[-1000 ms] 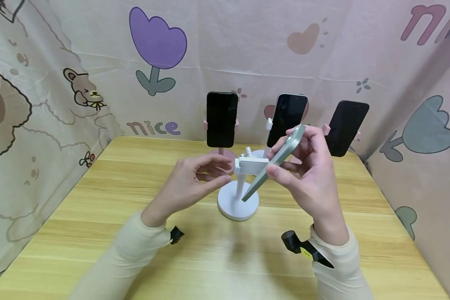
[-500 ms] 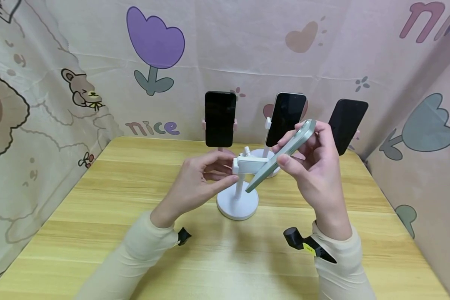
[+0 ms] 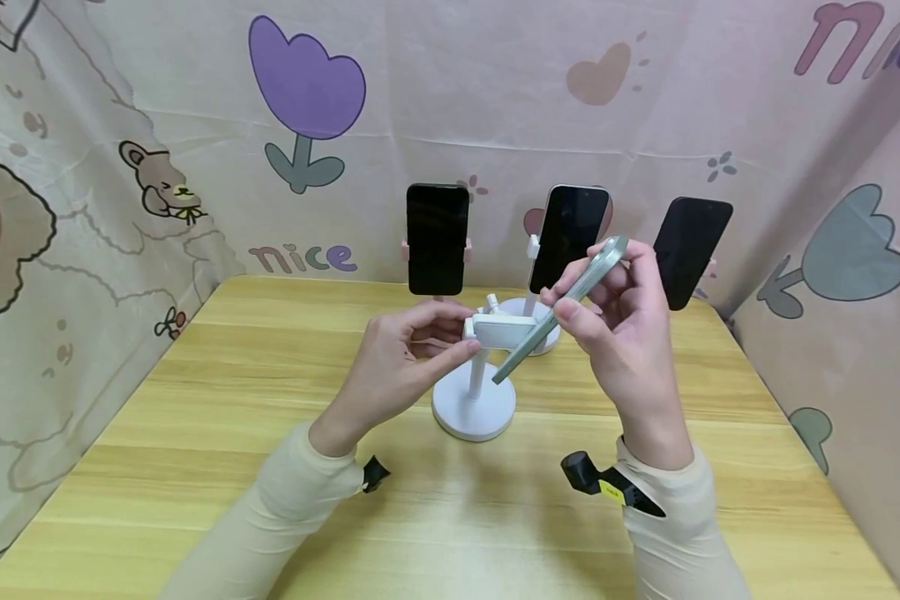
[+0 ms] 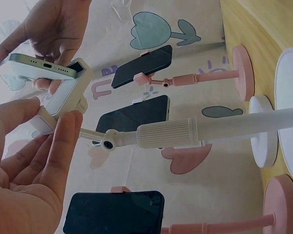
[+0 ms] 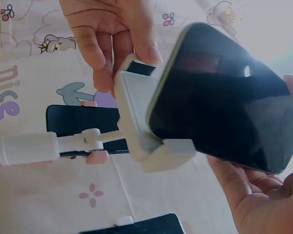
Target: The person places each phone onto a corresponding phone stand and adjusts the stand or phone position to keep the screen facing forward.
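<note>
A white phone stand (image 3: pixel 475 404) stands upright on the table, its clamp (image 3: pixel 504 331) turned sideways at the top. My left hand (image 3: pixel 390 367) pinches the clamp's left end between thumb and fingers, as the left wrist view shows. My right hand (image 3: pixel 622 333) holds a pale green phone (image 3: pixel 558 312) by its edges, tilted. The phone's dark screen (image 5: pixel 224 97) shows in the right wrist view, and its port edge (image 4: pixel 44 64) in the left wrist view. The phone's lower corner overlaps the clamp's right end; whether they touch I cannot tell.
Behind are more stands with dark phones: a left phone (image 3: pixel 437 240) on a pink stand, a middle phone (image 3: pixel 570 237) on a white one, and a right phone (image 3: pixel 693 250) on a pink one. A printed cloth (image 3: pixel 457 100) hangs behind the wooden table (image 3: pixel 195 400).
My left hand has moved right, from beside the clamp to pinching its end. My right hand and the phone shifted slightly right and up, the phone still tilted near the clamp.
</note>
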Available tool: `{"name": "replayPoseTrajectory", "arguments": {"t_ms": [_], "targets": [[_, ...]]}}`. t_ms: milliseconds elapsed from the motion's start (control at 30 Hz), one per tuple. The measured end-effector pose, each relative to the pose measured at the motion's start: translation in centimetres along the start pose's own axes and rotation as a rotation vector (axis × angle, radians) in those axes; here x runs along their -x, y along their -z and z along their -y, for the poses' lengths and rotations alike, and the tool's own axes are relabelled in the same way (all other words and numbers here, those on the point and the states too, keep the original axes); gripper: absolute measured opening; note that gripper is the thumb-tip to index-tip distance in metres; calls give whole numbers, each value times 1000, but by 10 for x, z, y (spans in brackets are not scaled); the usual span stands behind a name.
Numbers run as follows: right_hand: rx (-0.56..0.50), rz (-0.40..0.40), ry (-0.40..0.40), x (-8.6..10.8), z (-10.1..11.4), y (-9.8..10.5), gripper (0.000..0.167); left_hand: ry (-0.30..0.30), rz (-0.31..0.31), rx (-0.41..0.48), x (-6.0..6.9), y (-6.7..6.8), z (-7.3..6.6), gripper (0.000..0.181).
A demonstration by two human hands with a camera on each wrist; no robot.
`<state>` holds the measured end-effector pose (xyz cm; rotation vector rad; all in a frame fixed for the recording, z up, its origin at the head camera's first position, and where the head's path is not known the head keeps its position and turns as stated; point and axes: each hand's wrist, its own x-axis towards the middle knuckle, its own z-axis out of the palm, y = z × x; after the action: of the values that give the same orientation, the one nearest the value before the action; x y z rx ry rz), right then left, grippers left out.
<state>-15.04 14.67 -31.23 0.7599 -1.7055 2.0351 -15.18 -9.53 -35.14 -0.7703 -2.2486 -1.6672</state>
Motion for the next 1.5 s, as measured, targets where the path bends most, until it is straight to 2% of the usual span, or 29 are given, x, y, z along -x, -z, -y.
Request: {"name": "replayPoseTrajectory", "arguments": {"t_ms": [200, 533, 700, 967, 1333, 1500], "targets": [[-117, -15, -32, -5, -5, -7, 41, -6, -12, -3, 2, 1, 1, 27], [-112, -91, -13, -13, -8, -14, 37, -27, -5, 5, -1, -2, 2, 25], [-157, -118, -15, -16, -10, -17, 39, -30, -2, 5, -1, -2, 2, 26], [-226, -140, 39, -23, -11, -20, 41, -41, -2, 16, -1, -3, 3, 24], [-207, -199, 119, -28, -11, -30, 44, -66, -12, 7, -2, -4, 3, 25], [-152, -234, 130, -27, -9, -35, 48, -99, -26, 10, -2, -6, 4, 25]]}}
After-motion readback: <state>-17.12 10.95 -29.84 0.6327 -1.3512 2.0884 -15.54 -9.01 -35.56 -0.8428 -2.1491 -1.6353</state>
